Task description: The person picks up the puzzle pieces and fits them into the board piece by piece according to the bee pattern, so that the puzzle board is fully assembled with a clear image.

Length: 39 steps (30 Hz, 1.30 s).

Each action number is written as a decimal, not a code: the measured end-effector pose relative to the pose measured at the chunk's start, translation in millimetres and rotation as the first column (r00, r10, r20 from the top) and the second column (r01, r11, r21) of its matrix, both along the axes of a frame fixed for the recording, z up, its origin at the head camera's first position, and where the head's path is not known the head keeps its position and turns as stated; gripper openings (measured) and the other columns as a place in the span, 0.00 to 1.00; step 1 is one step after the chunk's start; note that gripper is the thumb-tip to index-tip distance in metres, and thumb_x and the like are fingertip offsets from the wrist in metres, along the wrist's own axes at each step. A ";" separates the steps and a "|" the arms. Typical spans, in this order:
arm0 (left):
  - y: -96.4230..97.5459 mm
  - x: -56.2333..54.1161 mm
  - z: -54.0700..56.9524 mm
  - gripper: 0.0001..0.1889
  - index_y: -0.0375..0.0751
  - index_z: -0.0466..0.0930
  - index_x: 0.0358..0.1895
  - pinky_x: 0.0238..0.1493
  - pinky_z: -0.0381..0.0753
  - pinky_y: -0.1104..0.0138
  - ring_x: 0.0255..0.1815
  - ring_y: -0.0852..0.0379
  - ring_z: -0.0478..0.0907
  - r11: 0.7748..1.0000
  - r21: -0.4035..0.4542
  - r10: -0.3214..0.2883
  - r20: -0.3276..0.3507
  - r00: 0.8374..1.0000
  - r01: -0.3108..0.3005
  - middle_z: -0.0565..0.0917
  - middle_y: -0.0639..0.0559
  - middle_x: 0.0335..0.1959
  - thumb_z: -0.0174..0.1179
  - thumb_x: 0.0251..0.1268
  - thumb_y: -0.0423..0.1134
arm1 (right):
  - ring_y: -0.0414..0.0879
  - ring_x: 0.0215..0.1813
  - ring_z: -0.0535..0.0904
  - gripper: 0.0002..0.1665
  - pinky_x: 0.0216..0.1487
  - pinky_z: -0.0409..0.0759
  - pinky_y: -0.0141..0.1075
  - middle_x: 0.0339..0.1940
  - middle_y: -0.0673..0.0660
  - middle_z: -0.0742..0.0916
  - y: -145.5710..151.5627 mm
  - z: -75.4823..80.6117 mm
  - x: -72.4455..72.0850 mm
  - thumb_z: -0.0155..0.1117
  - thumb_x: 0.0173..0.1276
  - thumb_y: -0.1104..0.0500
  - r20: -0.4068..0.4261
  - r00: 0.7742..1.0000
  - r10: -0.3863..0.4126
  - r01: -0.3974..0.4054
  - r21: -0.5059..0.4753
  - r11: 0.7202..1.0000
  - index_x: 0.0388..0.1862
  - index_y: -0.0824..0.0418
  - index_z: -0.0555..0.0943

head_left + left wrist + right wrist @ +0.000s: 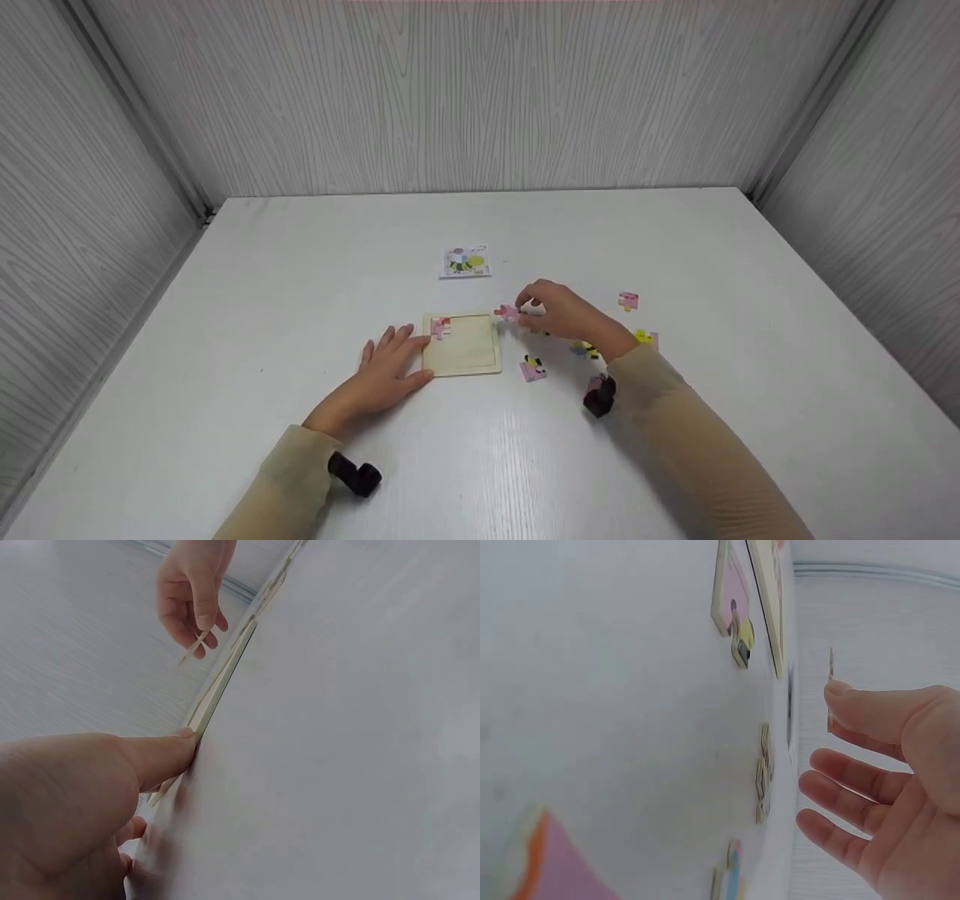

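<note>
My right hand [562, 309] pinches a pink jigsaw puzzle piece [507, 313] between thumb and index finger, in the air off the upper right corner of a wooden puzzle tray [462, 373]. In the right wrist view this puzzle piece [830, 664] appears edge-on, above the table, with the other fingers loosely spread. One pink and red piece [440, 328] lies in the tray's upper left corner. My left hand [386, 373] rests at the tray's left edge, fingers extended. In the left wrist view its thumb [161, 759] touches the tray's rim [225, 675].
Several loose pieces lie right of the tray, among them a pink and black one [533, 369], a yellow one [646, 339] and a pink one [628, 301]. My right forearm passes over some of them. A square bee picture card [465, 262] lies behind the tray.
</note>
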<state>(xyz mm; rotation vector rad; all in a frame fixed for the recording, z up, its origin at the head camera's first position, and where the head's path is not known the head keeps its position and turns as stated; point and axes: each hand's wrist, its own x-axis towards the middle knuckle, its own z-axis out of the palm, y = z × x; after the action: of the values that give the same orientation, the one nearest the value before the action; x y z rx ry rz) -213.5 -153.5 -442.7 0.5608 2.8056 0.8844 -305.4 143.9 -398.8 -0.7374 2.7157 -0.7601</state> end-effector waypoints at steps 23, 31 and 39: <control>-0.5 -0.2 -1.8 0.30 0.41 0.60 0.69 0.65 0.29 0.42 0.72 0.36 0.35 1.000 0.006 0.003 -0.007 1.000 -0.003 0.50 0.36 0.72 0.53 0.68 0.49 | 0.48 0.54 0.73 0.14 0.55 0.71 0.40 0.47 0.54 0.79 -47.2 -1.4 11.1 0.62 0.66 0.56 -0.019 0.993 0.120 -0.120 0.017 0.993 0.48 0.60 0.78; -0.7 -1.2 -0.8 0.30 0.41 0.60 0.68 0.64 0.29 0.41 0.72 0.36 0.36 1.000 0.008 -0.005 -0.016 1.000 0.005 0.50 0.35 0.72 0.53 0.67 0.49 | 0.46 0.49 0.74 0.14 0.53 0.72 0.38 0.45 0.54 0.79 -61.3 -3.1 5.3 0.63 0.65 0.57 -0.049 0.990 0.135 -0.132 0.073 0.989 0.47 0.61 0.79; -0.9 -0.5 -1.7 0.30 0.40 0.60 0.68 0.64 0.29 0.40 0.72 0.35 0.36 0.999 0.030 -0.011 -0.026 1.000 0.011 0.50 0.34 0.72 0.53 0.67 0.49 | 0.45 0.46 0.74 0.12 0.49 0.73 0.36 0.43 0.54 0.80 -70.8 -9.6 -2.2 0.63 0.64 0.58 -0.085 0.983 0.163 -0.154 0.104 0.983 0.45 0.61 0.80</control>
<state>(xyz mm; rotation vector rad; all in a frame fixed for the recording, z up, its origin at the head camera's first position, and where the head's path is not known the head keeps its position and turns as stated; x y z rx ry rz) -214.0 -154.4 -444.4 0.5954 2.8135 0.9247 -307.7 73.1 -408.4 -0.9758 2.7118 -0.5671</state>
